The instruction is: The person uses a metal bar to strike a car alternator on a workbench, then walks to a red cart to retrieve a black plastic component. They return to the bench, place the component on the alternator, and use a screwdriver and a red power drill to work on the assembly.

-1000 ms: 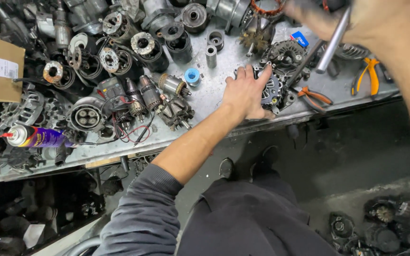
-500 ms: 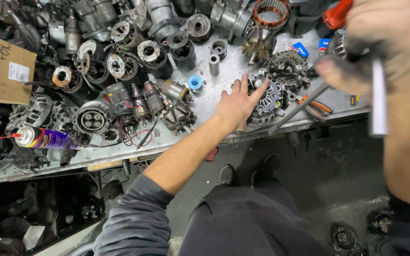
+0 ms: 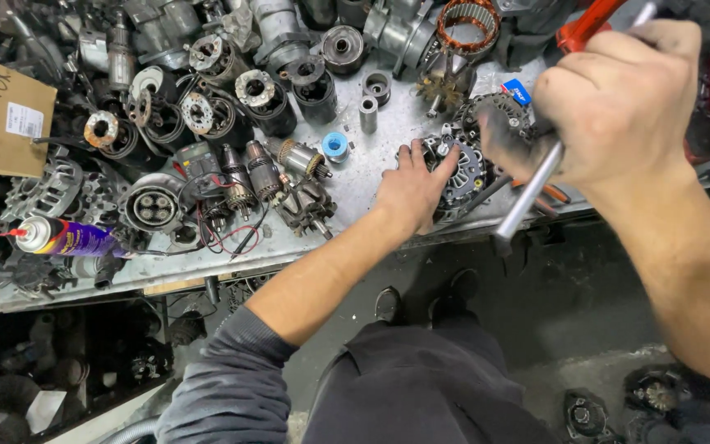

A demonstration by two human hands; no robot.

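My left hand (image 3: 411,191) rests flat on a round black alternator housing (image 3: 468,168) near the front edge of the grey metal workbench (image 3: 355,168). My right hand (image 3: 618,99), raised close to the camera, grips a long silver metal bar tool (image 3: 527,197) that slants down and left toward the alternator. A second ribbed alternator part (image 3: 495,111) lies just behind the first.
Many starter and alternator parts crowd the bench's back and left: a copper-wound stator ring (image 3: 467,20), armatures (image 3: 265,177), a blue cap (image 3: 335,145). A spray can (image 3: 63,238) lies at left, with a cardboard box (image 3: 2,115) behind it. Orange-handled pliers (image 3: 556,195) lie right of the alternator.
My right hand has swung the silver bar from upright to slanting down-left toward the alternator. The left hand has stayed on the housing. The view moved closer to the bench.
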